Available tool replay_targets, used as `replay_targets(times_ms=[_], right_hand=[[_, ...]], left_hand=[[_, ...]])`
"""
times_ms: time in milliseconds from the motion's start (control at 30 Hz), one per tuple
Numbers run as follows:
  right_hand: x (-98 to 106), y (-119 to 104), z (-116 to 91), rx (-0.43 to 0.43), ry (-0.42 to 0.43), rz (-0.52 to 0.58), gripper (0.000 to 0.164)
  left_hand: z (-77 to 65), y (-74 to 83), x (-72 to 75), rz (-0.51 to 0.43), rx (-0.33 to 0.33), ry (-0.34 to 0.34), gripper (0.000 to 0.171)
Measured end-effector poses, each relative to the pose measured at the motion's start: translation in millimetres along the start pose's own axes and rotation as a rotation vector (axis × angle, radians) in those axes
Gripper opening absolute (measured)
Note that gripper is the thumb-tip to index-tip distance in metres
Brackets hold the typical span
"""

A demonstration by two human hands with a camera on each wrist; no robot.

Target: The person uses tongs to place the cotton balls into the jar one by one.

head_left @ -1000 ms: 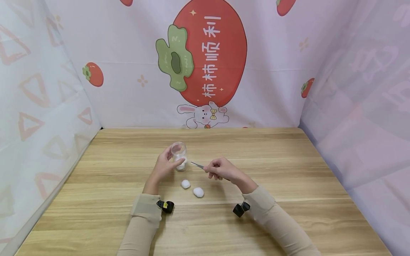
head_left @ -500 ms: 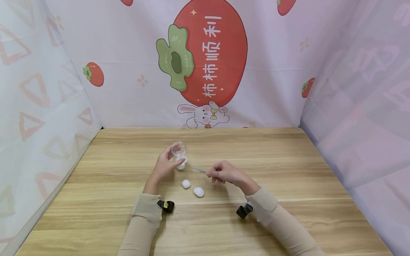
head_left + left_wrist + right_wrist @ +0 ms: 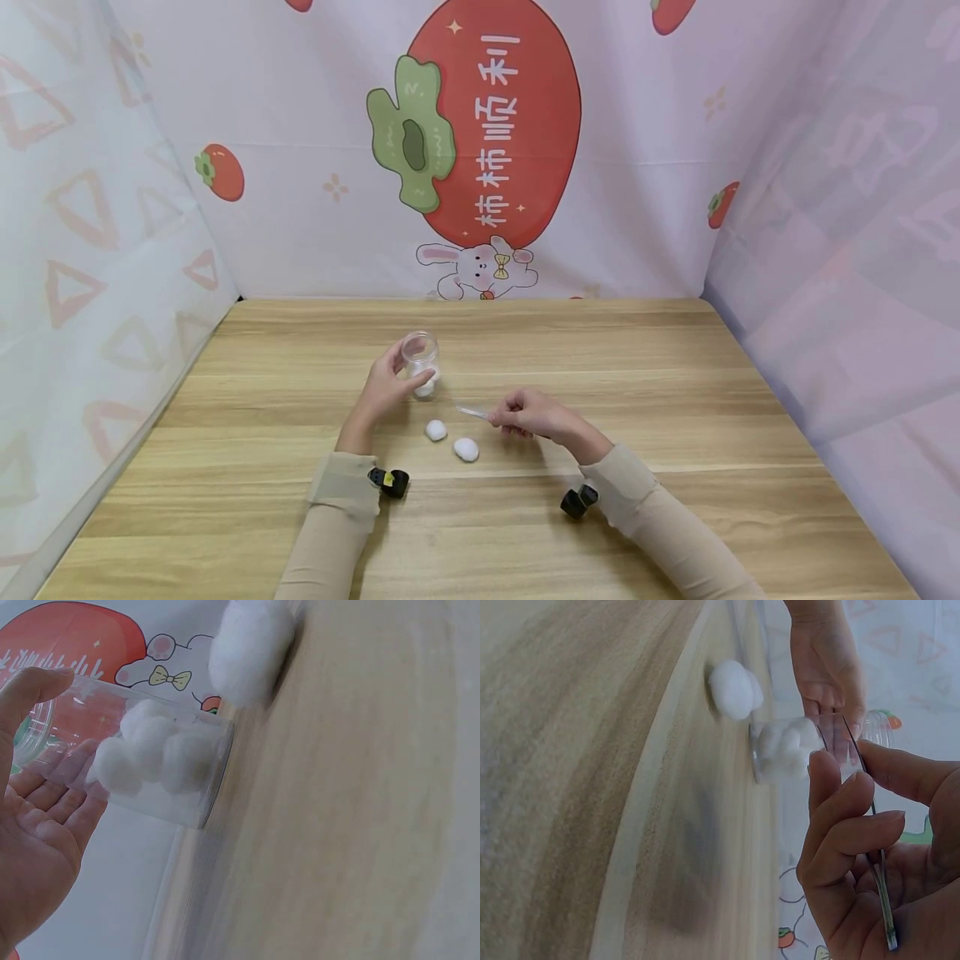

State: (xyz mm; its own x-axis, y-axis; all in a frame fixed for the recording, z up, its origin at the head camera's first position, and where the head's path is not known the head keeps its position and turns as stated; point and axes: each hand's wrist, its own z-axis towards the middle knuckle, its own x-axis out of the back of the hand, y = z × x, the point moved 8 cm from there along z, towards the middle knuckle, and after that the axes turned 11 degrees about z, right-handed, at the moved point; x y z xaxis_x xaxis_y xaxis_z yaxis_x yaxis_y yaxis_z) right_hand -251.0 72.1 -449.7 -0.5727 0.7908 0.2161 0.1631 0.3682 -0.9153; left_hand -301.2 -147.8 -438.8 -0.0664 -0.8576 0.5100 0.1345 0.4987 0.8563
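A clear open-topped jar (image 3: 422,360) stands upright on the table, with several white cotton balls (image 3: 150,746) in its lower half. My left hand (image 3: 385,386) holds the jar from its left side, thumb and fingers around the upper part. Tweezers (image 3: 881,892) are pinched between thumb and fingers of my right hand (image 3: 531,414); their two tips stand apart with nothing between them. In the head view the tweezers point left, right of the jar and apart from it. Two loose cotton balls, a nearer one (image 3: 466,450) and a smaller-looking one (image 3: 436,430), lie on the table before the jar.
The wood-grain table (image 3: 675,517) spreads out on both sides of the arms. A printed cloth (image 3: 300,225) hangs behind its back edge, with more cloth at the left and right. A small black camera (image 3: 579,502) is worn at each wrist.
My right hand has moved toward me and slightly right with the tweezers, away from the jar and lower. My left hand, the jar and the loose cotton balls have stayed in place.
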Motion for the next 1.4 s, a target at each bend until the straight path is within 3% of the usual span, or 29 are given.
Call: replay_targets(times_ms=[633,1167,1400], right_hand=[[-0.2,19.3,-3.3,-0.01,-0.037,-0.04,0.028],[-1.4,25.3,-7.4,-0.037,-0.057,-0.061,0.029],[-3.7,28.9,-6.9,-0.05,-0.062,-0.071,0.027]], left_hand=[[-0.1,-1.2,-0.7,-0.004,0.024,-0.009,0.076],[0.3,1.1,0.8,0.004,-0.01,0.003,0.073],[0.5,-0.9,-0.3,0.002,0.006,-0.005,0.075]])
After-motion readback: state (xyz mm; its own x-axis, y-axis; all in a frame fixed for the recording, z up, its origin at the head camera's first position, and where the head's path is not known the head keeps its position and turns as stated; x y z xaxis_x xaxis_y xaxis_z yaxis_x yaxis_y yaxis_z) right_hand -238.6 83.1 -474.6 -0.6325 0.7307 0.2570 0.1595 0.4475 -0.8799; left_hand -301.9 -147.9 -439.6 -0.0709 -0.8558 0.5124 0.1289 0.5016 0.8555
